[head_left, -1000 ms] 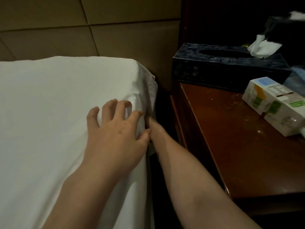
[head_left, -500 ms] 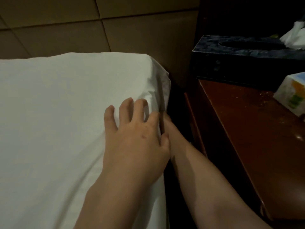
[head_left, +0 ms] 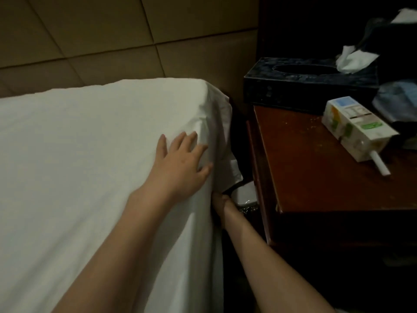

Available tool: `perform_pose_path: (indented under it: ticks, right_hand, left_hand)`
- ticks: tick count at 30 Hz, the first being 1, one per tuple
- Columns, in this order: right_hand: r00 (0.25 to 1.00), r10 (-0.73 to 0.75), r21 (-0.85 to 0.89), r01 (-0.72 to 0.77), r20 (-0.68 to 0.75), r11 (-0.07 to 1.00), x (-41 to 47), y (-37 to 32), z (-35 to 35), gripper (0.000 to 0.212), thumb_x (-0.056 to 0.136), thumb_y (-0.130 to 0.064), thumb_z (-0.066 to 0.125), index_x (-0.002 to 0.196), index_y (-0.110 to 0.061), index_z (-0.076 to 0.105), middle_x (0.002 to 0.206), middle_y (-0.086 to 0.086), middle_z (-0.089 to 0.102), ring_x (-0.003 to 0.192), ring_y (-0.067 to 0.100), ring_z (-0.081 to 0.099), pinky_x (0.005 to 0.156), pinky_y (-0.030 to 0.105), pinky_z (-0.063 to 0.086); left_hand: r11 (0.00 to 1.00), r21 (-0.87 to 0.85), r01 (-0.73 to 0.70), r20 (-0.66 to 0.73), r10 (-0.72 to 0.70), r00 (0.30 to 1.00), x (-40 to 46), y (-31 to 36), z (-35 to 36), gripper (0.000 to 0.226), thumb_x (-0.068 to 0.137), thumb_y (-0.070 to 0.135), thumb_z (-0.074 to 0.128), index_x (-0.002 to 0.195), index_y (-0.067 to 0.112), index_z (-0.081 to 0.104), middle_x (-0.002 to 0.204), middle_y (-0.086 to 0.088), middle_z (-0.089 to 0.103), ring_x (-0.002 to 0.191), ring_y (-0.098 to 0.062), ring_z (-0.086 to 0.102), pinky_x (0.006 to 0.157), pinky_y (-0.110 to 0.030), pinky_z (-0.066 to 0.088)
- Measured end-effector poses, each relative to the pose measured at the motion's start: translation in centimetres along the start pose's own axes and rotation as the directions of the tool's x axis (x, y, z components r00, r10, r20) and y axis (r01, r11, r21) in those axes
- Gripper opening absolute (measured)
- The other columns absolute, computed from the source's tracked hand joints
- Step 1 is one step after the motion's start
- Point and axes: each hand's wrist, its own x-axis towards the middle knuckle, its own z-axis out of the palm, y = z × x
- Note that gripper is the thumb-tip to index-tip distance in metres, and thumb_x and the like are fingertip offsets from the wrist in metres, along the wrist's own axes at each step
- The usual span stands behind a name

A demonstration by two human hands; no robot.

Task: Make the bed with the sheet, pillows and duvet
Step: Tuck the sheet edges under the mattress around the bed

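Left hand (head_left: 180, 163) lay flat, fingers straight, pinning the sheet (head_left: 90, 166) at the mattress corner. Right hand (head_left: 220, 203) was below it in the side gap; grip couldn't be told. Loose flap hung just beyond the left fingertips. Best: kept top pinned, tucked flap under tight.

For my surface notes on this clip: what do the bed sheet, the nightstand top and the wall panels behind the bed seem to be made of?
Sheet: white woven fabric, probably cotton, matte, softly creased. Nightstand top: reddish-brown wood or veneer, glossy, speckled with crumbs. Wall panels: tan padded upholstery, possibly leatherette, with sunken seams.
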Motion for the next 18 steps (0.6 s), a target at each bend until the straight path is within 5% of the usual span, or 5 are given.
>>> perform_pose_path:
  ticks: [5, 10, 12, 14, 18]
  right_hand:
    - [0.989, -0.007, 0.35, -0.045, 0.146, 0.936, -0.8, 1.5, 0.8, 0.044, 0.104, -0.031, 0.033, 0.143, -0.011, 0.038, 0.145, 0.005, 0.041, 0.134, 0.023, 0.04, 0.109, 0.03, 0.033]
    - [0.98, 0.105, 0.403, -0.166, 0.169, 0.9, -0.9, 2.9, 0.0, 0.055, 0.097, -0.055, 0.037, 0.137, -0.019, 0.048, 0.139, 0.005, 0.051, 0.124, 0.02, 0.05, 0.108, 0.038, 0.039]
    - [0.963, 0.178, 0.264, -0.229, 0.204, 0.937, -4.4, 1.6, -0.7, 0.051, 0.098, -0.057, 0.031, 0.114, -0.018, 0.06, 0.107, 0.005, 0.064, 0.094, 0.017, 0.06, 0.079, 0.03, 0.051]
    - [0.938, 0.289, 0.066, -0.306, 0.193, 0.95, -7.6, 1.8, -1.1, 0.049, 0.099, -0.056, 0.026, 0.099, -0.018, 0.056, 0.08, 0.001, 0.052, 0.069, 0.014, 0.05, 0.057, 0.026, 0.041]
    - [0.825, 0.516, -0.075, -0.514, 0.23, 0.855, -14.7, 6.0, -1.5, 0.061, 0.089, -0.071, 0.029, 0.108, -0.018, 0.051, 0.091, 0.007, 0.055, 0.092, 0.027, 0.058, 0.08, 0.038, 0.05]
  left_hand:
    - [0.995, -0.05, -0.083, -0.084, 0.079, 0.993, -7.4, 0.7, 1.0, 0.077, 0.077, 0.062, 0.001, 0.146, 0.039, 0.028, 0.16, 0.004, -0.001, 0.147, -0.01, -0.005, 0.118, -0.034, -0.008]
    - [0.99, -0.137, -0.037, -0.201, 0.009, 0.98, -8.1, 1.1, 1.3, 0.057, 0.084, 0.05, 0.027, 0.134, 0.033, 0.05, 0.153, 0.008, 0.031, 0.14, -0.01, 0.026, 0.115, -0.032, 0.009]
    - [0.991, -0.127, -0.039, -0.215, 0.011, 0.976, -7.7, 1.1, 1.7, 0.053, 0.086, 0.045, 0.036, 0.134, 0.031, 0.05, 0.152, 0.007, 0.032, 0.138, -0.013, 0.028, 0.115, -0.034, 0.012]
    - [0.99, -0.135, -0.042, -0.221, 0.012, 0.975, -7.7, 0.9, 1.9, 0.045, 0.092, 0.041, 0.044, 0.135, 0.03, 0.05, 0.152, 0.005, 0.032, 0.139, -0.014, 0.028, 0.115, -0.035, 0.011]
    - [0.982, -0.179, -0.061, -0.242, 0.016, 0.97, -7.8, 1.0, 1.7, 0.045, 0.091, 0.041, 0.041, 0.132, 0.027, 0.053, 0.15, 0.003, 0.036, 0.138, -0.014, 0.031, 0.115, -0.035, 0.01]
